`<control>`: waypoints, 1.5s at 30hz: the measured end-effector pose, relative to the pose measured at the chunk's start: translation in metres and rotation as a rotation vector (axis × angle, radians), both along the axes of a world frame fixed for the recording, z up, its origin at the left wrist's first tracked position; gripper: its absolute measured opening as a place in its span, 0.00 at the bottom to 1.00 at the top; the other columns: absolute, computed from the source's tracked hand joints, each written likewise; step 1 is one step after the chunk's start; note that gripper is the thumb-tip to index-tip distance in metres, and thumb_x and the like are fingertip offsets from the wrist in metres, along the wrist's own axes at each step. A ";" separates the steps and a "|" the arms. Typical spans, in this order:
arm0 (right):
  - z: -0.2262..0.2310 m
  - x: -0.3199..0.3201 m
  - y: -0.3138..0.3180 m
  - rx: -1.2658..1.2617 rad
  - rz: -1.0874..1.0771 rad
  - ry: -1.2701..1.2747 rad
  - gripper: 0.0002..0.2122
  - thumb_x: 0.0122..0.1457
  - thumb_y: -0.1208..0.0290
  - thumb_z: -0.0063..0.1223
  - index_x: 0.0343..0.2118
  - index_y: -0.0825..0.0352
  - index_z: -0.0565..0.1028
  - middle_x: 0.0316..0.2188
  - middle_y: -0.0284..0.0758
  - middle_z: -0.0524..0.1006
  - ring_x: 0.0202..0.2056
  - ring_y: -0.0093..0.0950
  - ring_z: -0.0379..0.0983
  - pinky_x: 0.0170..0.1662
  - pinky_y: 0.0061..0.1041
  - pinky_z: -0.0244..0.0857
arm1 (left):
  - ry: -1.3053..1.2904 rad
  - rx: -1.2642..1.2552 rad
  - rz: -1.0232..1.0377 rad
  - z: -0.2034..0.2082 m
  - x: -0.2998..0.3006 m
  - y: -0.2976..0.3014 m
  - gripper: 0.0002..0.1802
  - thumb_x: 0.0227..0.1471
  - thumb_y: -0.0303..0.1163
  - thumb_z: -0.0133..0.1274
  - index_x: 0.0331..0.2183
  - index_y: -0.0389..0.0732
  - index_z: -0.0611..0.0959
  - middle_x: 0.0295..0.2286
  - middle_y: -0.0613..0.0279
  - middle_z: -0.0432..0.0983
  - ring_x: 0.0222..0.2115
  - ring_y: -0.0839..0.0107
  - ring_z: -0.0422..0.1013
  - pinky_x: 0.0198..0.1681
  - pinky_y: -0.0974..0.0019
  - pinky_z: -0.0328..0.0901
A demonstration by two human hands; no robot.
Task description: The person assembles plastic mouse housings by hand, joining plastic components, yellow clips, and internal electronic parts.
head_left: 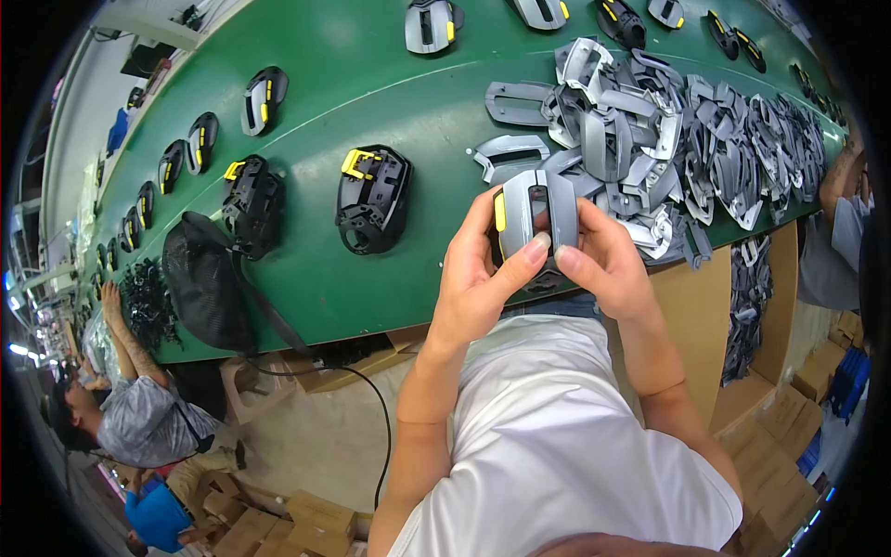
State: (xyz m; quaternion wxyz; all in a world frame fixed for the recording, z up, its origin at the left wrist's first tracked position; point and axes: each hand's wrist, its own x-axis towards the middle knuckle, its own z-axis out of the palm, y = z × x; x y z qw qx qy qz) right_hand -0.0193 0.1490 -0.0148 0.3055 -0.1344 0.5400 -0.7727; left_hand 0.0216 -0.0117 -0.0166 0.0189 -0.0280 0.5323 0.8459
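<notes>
Between both hands, over the near edge of the table, is a rounded plastic assembly [562, 209] with a grey shell, a dark slot down its middle and a yellow piece on its left side. My left hand [481, 269] grips its left side, thumb pressed on the near end. From the right, my right hand [608, 265] holds it with the fingers along the side and the thumb beside the other. The underside is hidden. To the left lie a black assembly with a yellow part [373, 200] and a similar black one [251, 209], both without a grey shell.
A big heap of grey plastic shells [613, 139] covers the table's right side. Assembled units, such as one grey-and-black unit [264, 100], line the far part. A black mesh bag [206, 283] sits at left. A cardboard box [691, 316] with shells stands below right. Co-workers [148, 418] are nearby.
</notes>
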 end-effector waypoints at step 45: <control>0.007 0.015 0.014 0.018 -0.132 0.127 0.23 0.53 0.71 0.54 0.49 0.77 0.62 0.38 0.37 0.72 0.39 0.22 0.69 0.44 0.22 0.63 | 0.109 -0.308 0.044 0.004 0.012 0.007 0.28 0.40 0.30 0.62 0.41 0.28 0.69 0.32 0.51 0.74 0.31 0.69 0.74 0.32 0.70 0.69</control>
